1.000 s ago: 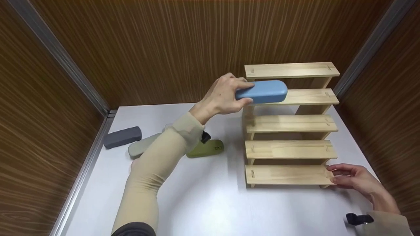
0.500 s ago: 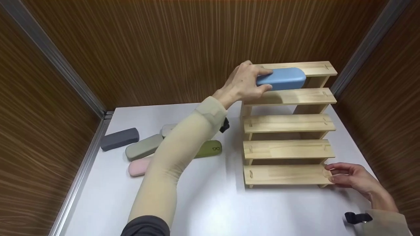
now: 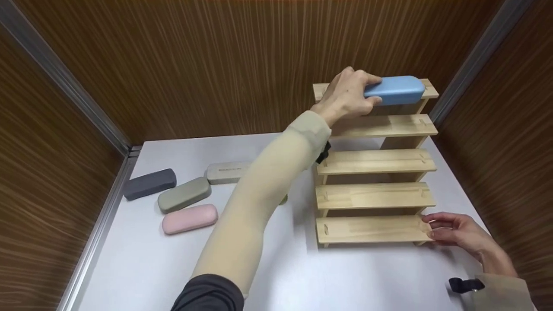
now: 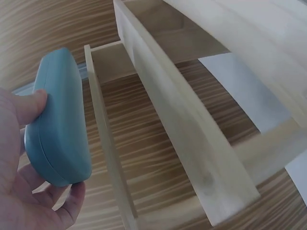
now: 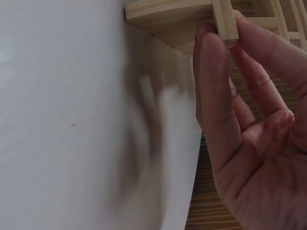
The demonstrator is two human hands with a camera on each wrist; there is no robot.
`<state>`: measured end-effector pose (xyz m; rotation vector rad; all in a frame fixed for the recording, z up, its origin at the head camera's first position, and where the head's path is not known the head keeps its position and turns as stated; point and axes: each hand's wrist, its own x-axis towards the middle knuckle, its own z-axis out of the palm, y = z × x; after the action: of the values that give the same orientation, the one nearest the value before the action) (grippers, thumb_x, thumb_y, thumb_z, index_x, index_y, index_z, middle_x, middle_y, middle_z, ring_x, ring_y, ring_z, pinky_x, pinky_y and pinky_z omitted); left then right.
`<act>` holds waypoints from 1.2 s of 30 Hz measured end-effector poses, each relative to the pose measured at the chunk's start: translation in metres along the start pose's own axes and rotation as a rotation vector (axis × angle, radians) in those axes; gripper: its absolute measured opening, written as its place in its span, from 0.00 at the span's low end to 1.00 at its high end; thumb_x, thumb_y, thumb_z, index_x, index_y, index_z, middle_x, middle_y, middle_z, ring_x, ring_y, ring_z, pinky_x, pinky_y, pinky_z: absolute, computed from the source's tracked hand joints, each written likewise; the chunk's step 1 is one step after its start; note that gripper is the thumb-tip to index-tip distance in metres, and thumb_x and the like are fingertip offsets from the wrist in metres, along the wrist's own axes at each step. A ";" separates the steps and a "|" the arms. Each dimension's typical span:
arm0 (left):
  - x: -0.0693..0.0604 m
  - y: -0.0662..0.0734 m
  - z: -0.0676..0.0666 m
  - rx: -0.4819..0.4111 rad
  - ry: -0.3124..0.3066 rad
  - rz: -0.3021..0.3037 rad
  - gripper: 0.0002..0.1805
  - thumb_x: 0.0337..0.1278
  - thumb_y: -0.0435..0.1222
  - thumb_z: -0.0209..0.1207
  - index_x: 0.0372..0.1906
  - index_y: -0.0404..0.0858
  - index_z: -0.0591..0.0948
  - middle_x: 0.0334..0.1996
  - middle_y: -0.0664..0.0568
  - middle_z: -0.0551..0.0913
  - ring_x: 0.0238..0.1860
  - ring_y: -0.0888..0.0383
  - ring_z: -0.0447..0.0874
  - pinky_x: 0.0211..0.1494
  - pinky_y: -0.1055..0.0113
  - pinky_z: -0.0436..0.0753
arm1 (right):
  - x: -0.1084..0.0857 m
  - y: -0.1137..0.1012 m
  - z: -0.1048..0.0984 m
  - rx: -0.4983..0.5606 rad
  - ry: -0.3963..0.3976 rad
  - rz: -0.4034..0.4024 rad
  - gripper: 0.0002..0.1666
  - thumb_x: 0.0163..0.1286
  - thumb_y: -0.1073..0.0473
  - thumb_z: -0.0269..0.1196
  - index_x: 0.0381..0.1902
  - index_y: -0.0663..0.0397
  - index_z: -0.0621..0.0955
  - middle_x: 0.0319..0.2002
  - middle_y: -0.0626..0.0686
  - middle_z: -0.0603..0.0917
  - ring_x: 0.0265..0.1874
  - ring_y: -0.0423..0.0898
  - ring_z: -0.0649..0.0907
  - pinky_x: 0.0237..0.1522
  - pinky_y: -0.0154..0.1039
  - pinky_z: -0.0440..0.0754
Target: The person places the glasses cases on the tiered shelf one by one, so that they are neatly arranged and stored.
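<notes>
My left hand (image 3: 349,93) grips a blue glasses case (image 3: 397,90) by its left end, thumb on one side and fingers on the other. The case is level with the top step of a five-step-like wooden display rack (image 3: 376,197), and the left wrist view shows a gap between the case (image 4: 60,115) and the nearest board (image 4: 108,134). My right hand (image 3: 464,236) pinches the right end of the rack's lowest board (image 3: 371,230). In the right wrist view, thumb and fingers of that hand (image 5: 259,139) lie on both faces of the board's end.
On the white table (image 3: 129,259) at left lie a dark grey case (image 3: 150,184), a grey-green case (image 3: 185,195), a pink case (image 3: 190,219) and a light grey case (image 3: 227,172). My left arm hides most of a green case (image 3: 283,199). Wood-grain walls (image 3: 216,69) enclose the table.
My left hand has carried the blue glasses case up and to the right, from near the second-highest board to the top one. The right hand keeps its hold on the lowest board.
</notes>
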<state>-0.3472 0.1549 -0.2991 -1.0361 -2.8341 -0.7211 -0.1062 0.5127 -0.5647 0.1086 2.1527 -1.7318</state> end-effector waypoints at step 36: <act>0.040 0.034 0.030 -0.062 0.026 -0.179 0.29 0.77 0.51 0.67 0.79 0.65 0.80 0.72 0.70 0.86 0.69 0.64 0.77 0.70 0.73 0.76 | -0.009 -0.007 0.019 0.014 -0.041 -0.015 0.25 0.75 0.74 0.68 0.59 0.39 0.92 0.43 0.39 0.94 0.41 0.39 0.94 0.44 0.35 0.94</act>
<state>-0.3541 0.2149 -0.3042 -0.7795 -2.9258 -0.8348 -0.0953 0.4948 -0.5588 0.0601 2.1181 -1.7420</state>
